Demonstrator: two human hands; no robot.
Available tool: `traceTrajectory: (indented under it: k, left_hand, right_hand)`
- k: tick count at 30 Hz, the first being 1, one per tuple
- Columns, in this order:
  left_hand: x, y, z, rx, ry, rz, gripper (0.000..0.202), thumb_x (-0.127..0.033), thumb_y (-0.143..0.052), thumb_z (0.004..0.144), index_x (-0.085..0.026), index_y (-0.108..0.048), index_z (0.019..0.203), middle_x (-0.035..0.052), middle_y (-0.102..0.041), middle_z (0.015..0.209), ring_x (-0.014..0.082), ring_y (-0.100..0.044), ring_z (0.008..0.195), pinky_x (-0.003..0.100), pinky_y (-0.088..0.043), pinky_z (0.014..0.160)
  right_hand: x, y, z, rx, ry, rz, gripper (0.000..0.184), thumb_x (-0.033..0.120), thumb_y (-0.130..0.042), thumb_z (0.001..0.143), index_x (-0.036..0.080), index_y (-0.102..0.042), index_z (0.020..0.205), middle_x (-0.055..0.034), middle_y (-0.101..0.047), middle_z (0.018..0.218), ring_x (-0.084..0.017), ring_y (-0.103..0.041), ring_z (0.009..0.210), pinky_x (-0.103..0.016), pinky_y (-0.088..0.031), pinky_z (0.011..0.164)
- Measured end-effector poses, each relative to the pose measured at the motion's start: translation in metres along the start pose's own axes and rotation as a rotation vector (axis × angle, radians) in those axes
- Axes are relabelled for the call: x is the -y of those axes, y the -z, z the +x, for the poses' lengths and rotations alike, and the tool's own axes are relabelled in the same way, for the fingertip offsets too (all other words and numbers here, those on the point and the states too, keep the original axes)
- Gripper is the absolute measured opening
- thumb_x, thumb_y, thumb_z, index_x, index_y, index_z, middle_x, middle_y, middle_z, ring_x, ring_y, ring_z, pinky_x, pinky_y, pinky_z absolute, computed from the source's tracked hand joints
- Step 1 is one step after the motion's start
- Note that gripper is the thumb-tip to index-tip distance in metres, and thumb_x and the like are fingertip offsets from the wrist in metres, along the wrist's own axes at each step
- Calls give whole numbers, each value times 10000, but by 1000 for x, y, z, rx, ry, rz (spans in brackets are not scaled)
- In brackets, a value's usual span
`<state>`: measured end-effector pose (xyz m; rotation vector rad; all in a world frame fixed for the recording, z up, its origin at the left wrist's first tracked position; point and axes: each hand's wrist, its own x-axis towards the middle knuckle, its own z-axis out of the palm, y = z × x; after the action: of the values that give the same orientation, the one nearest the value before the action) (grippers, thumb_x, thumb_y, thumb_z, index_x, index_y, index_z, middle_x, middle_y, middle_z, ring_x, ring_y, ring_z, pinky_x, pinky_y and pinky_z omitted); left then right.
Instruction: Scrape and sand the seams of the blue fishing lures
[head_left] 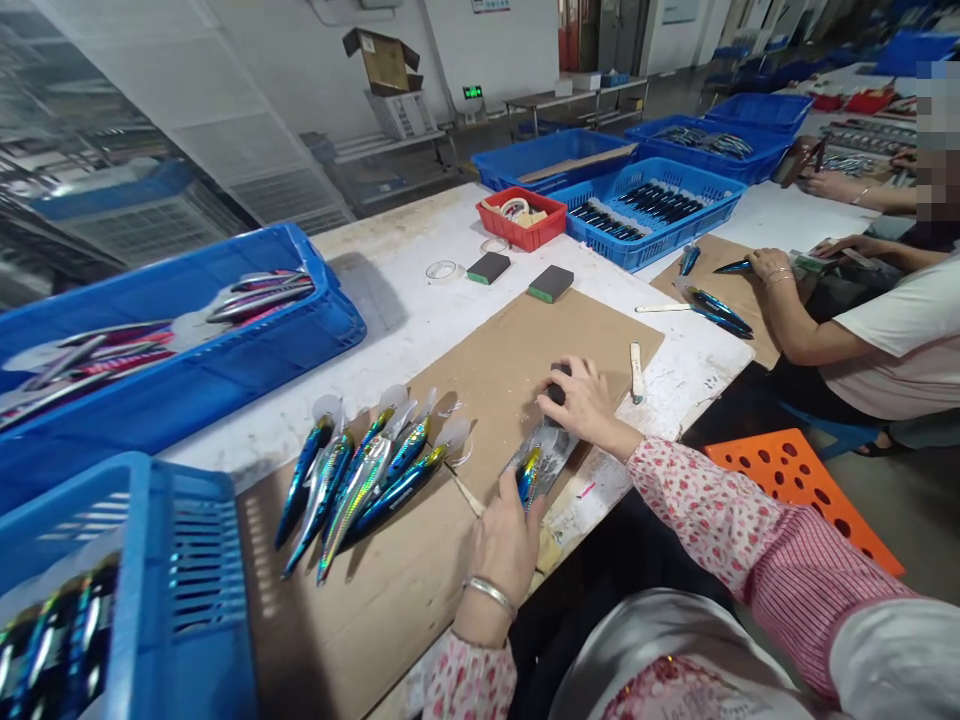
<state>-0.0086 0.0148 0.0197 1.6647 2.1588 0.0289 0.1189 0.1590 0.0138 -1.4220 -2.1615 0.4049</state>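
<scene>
My left hand (504, 540), with a metal bangle at the wrist, is closed around a blue and yellow fishing lure (529, 474). The lure's clear lip points away from me, over a grey, scuffed plate or sheet at the table's edge. Just beyond that lip, my right hand (589, 402) grips a dark block (556, 386) that looks like a sanding sponge; fingers partly cover it. Left of my hands, several similar lures (367, 490) with clear lips lie bunched on brown cardboard (517, 360). Two more dark sanding blocks with green sides, one block (551, 283) nearer me, rest farther back.
A blue bin (322, 320) of pink and silver lures and a blue basket (196, 560) of lures stand left. Behind are a red basket (525, 232) with tape and a blue crate (645, 255). An orange stool (795, 480) and co-workers are right.
</scene>
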Motion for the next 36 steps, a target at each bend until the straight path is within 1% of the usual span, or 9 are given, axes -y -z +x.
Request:
traceTrajectory:
  k: [2,5,12,16,20,25,29,33,36]
  left_hand:
    - [-3,4,0,41,2,35,457,-329,-395,953,-101,-346,1346,152,-704,999,271,-686,906,330,-465,709]
    - [-8,8,-1,48,6,70,437,-320,-380,956,-104,-369,1337,151,-711,1000,272,-694,887,323,-463,691]
    - [-11,3,-4,7,20,109,436,-339,-383,956,-127,-398,1337,142,-711,1008,248,-702,839,309,-479,650]
    - [-10,-2,-4,-37,13,120,445,-341,-389,955,-136,-404,1349,143,-699,1054,244,-704,812,311,-487,620]
    - [-11,-3,-5,-51,17,119,433,-326,-402,952,-141,-421,1343,150,-689,1093,230,-705,821,296,-489,620]
    - [-13,-9,-5,-80,40,166,479,-354,-415,950,-143,-383,1379,135,-698,1043,232,-709,750,295,-476,559]
    - [-15,-11,-7,-101,32,194,493,-378,-402,954,-129,-376,1380,133,-696,1012,223,-708,711,290,-479,547]
    - [-17,-9,-7,-69,33,196,484,-375,-387,961,-122,-380,1373,126,-693,1007,218,-710,714,284,-478,545]
    - [-16,-10,-6,-87,21,212,473,-369,-362,969,-118,-378,1370,131,-696,991,219,-710,738,282,-477,564]
  right_hand:
    - [2,1,-10,30,-39,14,169,367,-616,823,264,-691,935,-68,-498,1239,-277,-404,1129,-433,-383,894]
    - [6,3,-20,86,5,60,170,371,-613,828,266,-686,939,-57,-509,1221,-255,-424,1106,-417,-376,915]
    - [3,10,-8,125,24,-93,177,369,-591,843,261,-674,956,-66,-504,1236,-281,-382,1142,-442,-375,887]
    - [5,13,-10,194,140,-51,164,363,-593,839,281,-674,957,-47,-520,1216,-254,-404,1123,-425,-372,895]
    - [3,14,-5,140,83,-140,169,345,-576,846,257,-676,949,-73,-506,1237,-280,-386,1131,-457,-359,888]
    - [4,13,-5,266,159,-87,183,372,-592,835,282,-677,969,-58,-515,1214,-262,-398,1119,-426,-364,872]
    - [7,15,-6,191,71,-169,183,346,-556,861,252,-670,970,-76,-498,1241,-275,-387,1127,-441,-356,881]
    - [7,15,-8,240,123,-111,176,367,-565,852,276,-664,965,-56,-513,1218,-260,-402,1108,-409,-374,845]
    - [6,15,-7,185,85,-147,170,348,-549,863,269,-663,962,-57,-505,1224,-261,-392,1115,-428,-364,861]
